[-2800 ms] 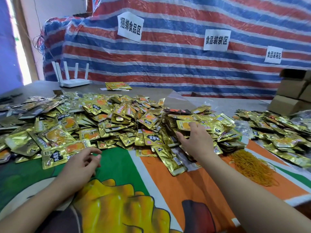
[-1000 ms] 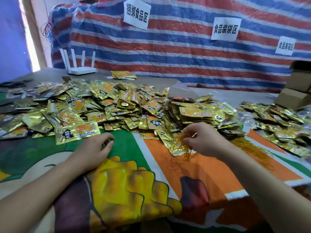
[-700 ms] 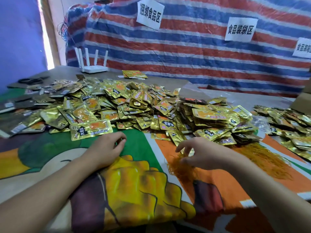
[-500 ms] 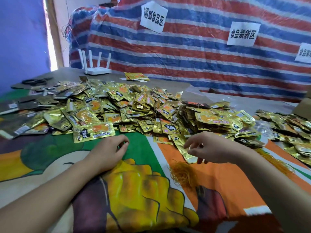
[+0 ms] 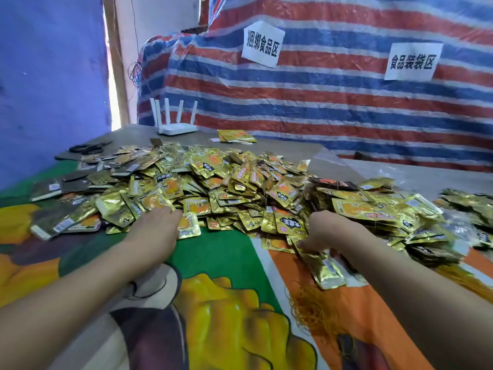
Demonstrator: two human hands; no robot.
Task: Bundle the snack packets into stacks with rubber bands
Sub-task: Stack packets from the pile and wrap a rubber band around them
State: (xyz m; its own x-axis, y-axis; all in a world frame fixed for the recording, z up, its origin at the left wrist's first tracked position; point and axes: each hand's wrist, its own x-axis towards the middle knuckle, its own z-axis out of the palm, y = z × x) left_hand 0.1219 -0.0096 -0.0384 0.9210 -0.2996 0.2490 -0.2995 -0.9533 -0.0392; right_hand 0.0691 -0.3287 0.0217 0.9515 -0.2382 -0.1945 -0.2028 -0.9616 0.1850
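left hand (image 5: 153,231): flat on snack packets (image 5: 240,188) | right hand (image 5: 330,231): fingers curled, touching long gold packet (image 5: 324,265) | rubber bands (image 5: 314,308) loose on cloth

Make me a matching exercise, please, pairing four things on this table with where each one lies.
Things:
1. white router
2. loose rubber bands
3. left hand
4. scissors

Places:
A. on the orange cloth, near the right forearm
B. far left corner, beyond the packets
C. at the back, by the striped tarp
D. on a packet at the near edge of the pile

Pairs: 1-C, 2-A, 3-D, 4-B
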